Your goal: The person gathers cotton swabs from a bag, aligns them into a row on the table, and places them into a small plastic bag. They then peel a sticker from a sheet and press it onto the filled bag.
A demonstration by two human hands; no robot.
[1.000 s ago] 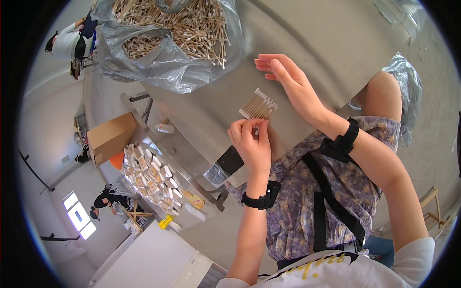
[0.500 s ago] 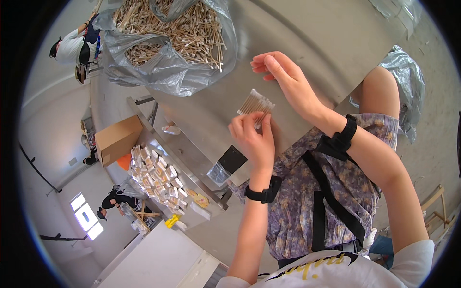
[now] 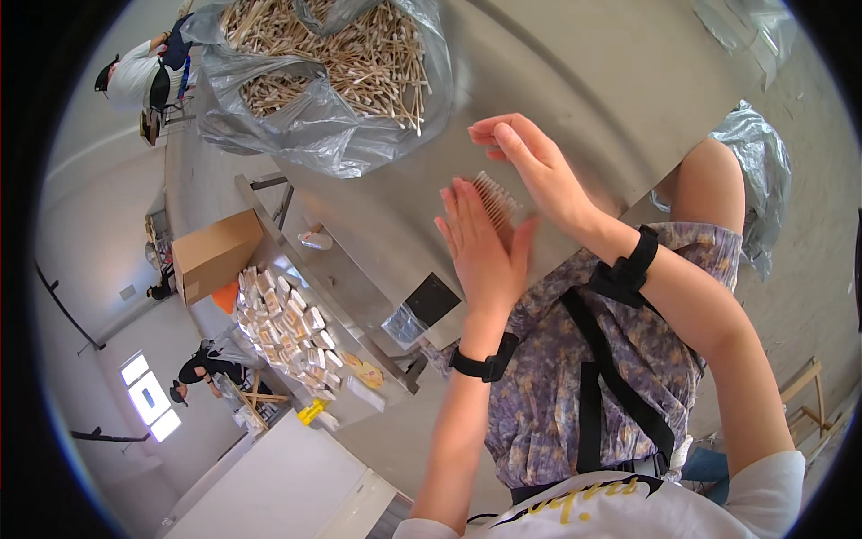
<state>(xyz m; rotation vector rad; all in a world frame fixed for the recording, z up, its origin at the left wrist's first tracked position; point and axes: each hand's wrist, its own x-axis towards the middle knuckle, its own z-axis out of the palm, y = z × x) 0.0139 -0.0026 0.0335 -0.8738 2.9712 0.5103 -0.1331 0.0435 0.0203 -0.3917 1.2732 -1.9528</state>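
Note:
A small row of cotton swabs (image 3: 496, 199) lies side by side on the metal table, between my two hands. My left hand (image 3: 483, 251) is open beside it, fingers stretched out and thumb spread, its inner edge against the row and hiding part of it. To the right, my right hand (image 3: 542, 175) hovers open and empty, with fingers loosely bent and thumb apart. Beyond them, a grey plastic bag (image 3: 332, 148) stands open on the table, filled with a heap of loose cotton swabs (image 3: 346, 67).
A black square pad (image 3: 432, 300) and a clear packet (image 3: 403, 325) lie near the table's left edge. On another table sit many packed bundles (image 3: 287, 323) and a cardboard box (image 3: 215, 254). Two people (image 3: 135, 76) work farther off. Another plastic bag (image 3: 763, 193) hangs at right.
My left hand has gone from pinching the swabs' near end to lying flat beside them with fingers stretched. The row has turned slightly and shifted right. My right hand has moved a little nearer.

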